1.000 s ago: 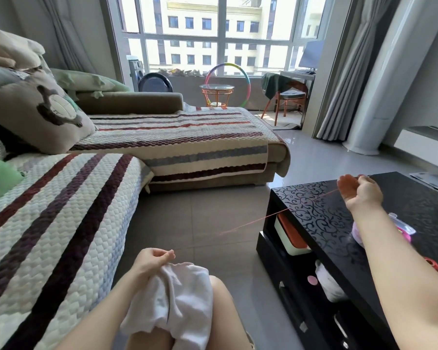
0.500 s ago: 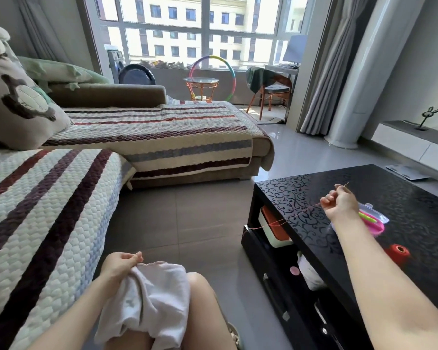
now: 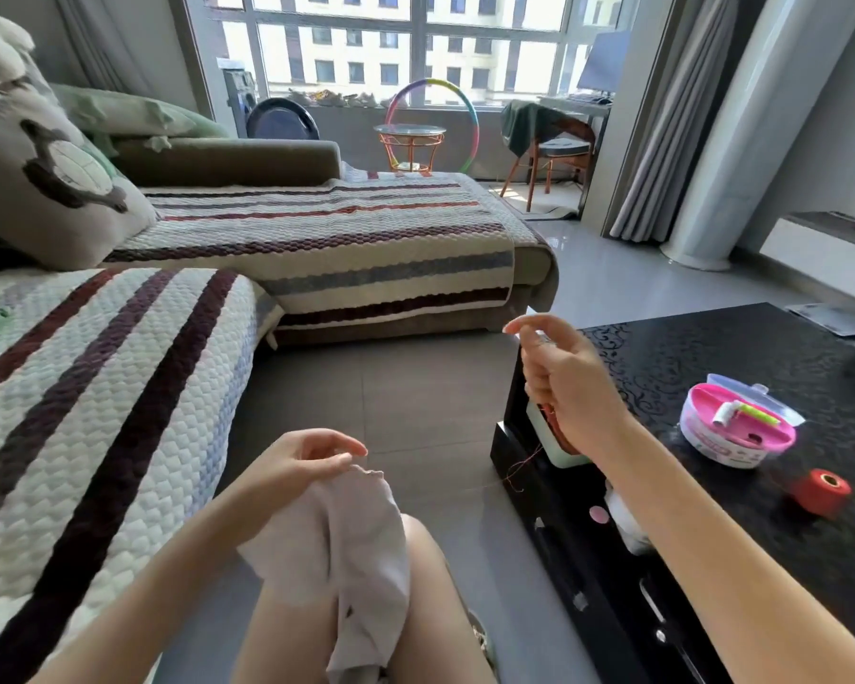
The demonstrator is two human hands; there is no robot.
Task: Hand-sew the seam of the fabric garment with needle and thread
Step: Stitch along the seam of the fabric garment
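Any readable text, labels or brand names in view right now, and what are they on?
None can be read.
Sewing kit box: red printing on its white side, too blurred to read.
Red thread spool: no label visible.
Paper on the black table's far corner: too small to read.

Two bare hands, left hand and right hand, one white garment, one red thread spool, one pink sewing box, one black table, one hoop, one wooden chair, one turtle cushion
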